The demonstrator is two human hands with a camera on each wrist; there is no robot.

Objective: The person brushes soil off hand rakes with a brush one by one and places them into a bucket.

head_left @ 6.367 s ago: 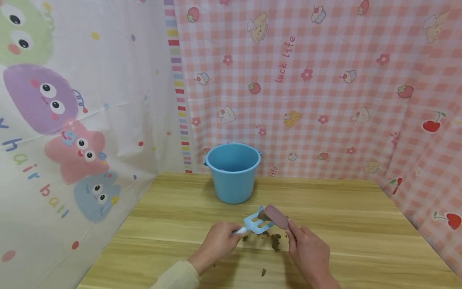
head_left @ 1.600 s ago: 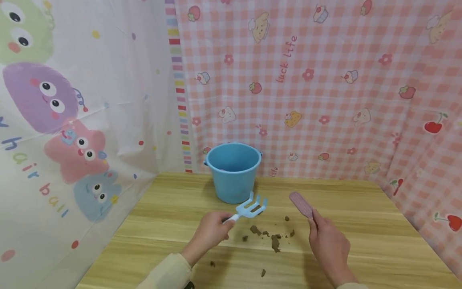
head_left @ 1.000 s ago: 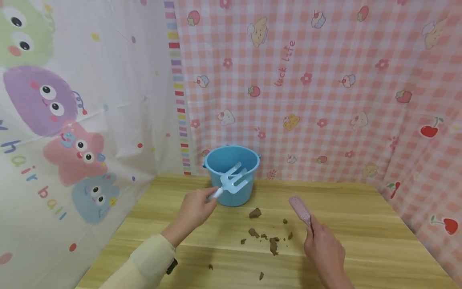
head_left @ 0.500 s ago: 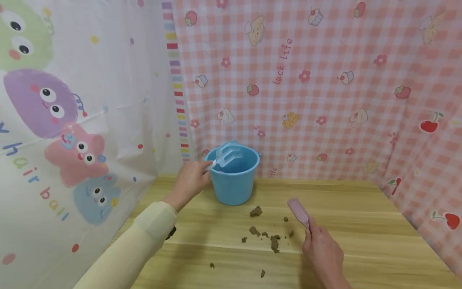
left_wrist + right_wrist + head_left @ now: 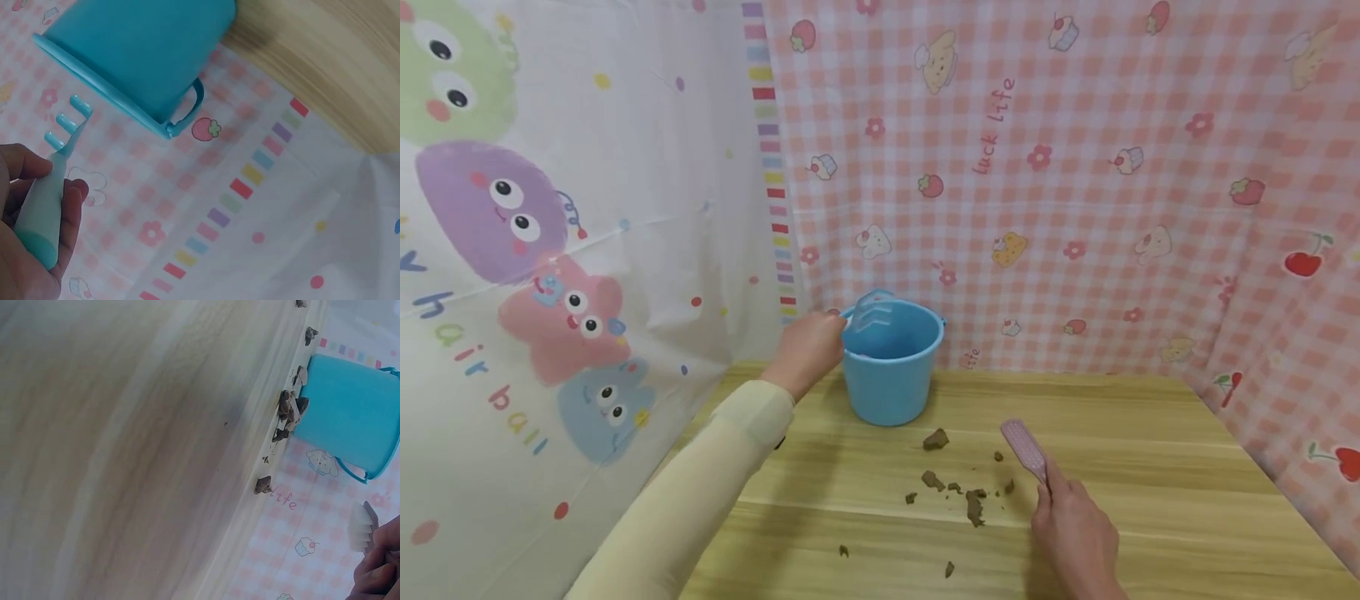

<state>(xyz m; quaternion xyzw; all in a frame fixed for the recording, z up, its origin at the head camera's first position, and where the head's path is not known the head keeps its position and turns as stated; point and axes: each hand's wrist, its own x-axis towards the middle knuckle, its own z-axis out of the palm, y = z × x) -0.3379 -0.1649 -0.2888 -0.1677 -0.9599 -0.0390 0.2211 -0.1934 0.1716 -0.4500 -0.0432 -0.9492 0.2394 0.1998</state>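
Note:
My left hand (image 5: 808,350) grips the white handle of a small light-blue hand fork (image 5: 874,312). The fork's tines hang over the left side of the blue bucket's mouth. In the left wrist view, the fork's tines (image 5: 70,122) appear beyond the bucket rim (image 5: 103,87), with thumb and fingers around the handle. A brush (image 5: 1024,446) with a pink-mauve back is held by my right hand (image 5: 1078,529), low over the table. Its pale bristles (image 5: 361,526) show in the right wrist view. Several brown crumbly clumps (image 5: 974,508) lie between my right hand and the bucket (image 5: 889,392).
The wooden table (image 5: 1135,467) meets a pink checked cloth (image 5: 1075,208) at the back and a white printed cloth (image 5: 655,167) on the left. Two small brown bits, one being this crumb (image 5: 950,569), lie nearer the front edge.
The brush, earlier against the fork's tines, has moved away to the right. My left hand has carried the fork up and left to the bucket's mouth, uncovering a brown clump on the table.

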